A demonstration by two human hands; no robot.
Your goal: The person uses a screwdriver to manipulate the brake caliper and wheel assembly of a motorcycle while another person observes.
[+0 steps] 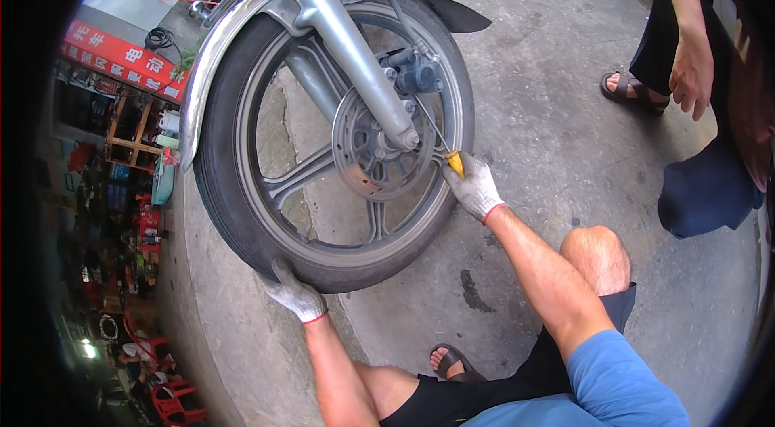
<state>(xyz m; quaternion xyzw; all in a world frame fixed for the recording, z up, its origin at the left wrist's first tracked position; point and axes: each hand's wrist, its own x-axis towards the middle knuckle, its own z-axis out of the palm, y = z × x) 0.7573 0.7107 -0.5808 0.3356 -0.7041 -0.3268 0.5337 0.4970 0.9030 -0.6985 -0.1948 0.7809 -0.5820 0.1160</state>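
Observation:
A motorcycle's front wheel (303, 253) fills the middle of the head view, with a brake disc (355, 165) at its hub and a silver fork leg (347, 48) running down to the axle. My right hand (476, 187), in a white knit glove, is closed around the yellow handle of a screwdriver (455, 162). Its thin shaft points up toward the brake caliper (420, 76); whether the tip touches it I cannot tell. My left hand (297, 298), gloved too, rests against the tyre's lower edge with its fingers partly hidden there.
Another person squats at the right, one bare hand (693, 72) hanging down beside a sandalled foot (634, 90). A chrome mudguard (202, 72) arches over the tyre. Shop shelving (129, 132), a red banner (121, 56) and red plastic chairs (173, 401) are at the left.

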